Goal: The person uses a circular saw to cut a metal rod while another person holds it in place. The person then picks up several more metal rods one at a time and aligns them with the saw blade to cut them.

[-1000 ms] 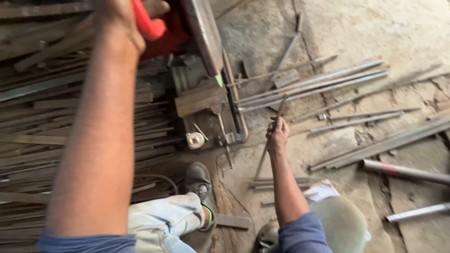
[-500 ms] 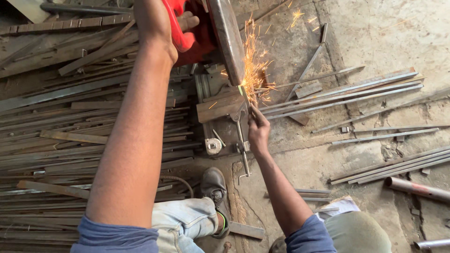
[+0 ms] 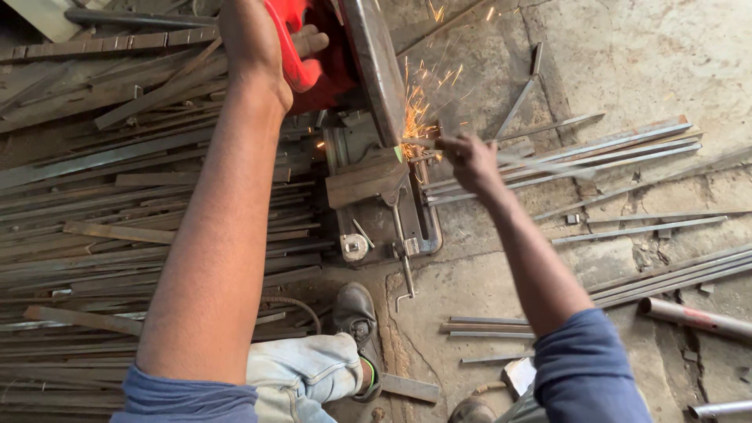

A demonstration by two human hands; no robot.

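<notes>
Left hand [image 3: 258,39] grips red saw handle [image 3: 294,59] — right hand [image 3: 468,157] clasps metal rod [image 3: 548,166].

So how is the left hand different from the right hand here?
The left hand is up high, wrapped around the saw's red handle; the right hand is lower, pinching a thin metal bar beside the cutting disc. The left hand is away from the sparks; the right hand is very close to them. Both are bare, with no gloves.

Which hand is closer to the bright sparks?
Right. The right hand holds a thin metal strip just beside the sparks; the left hand grips the saw's red handle, farther away.
</notes>
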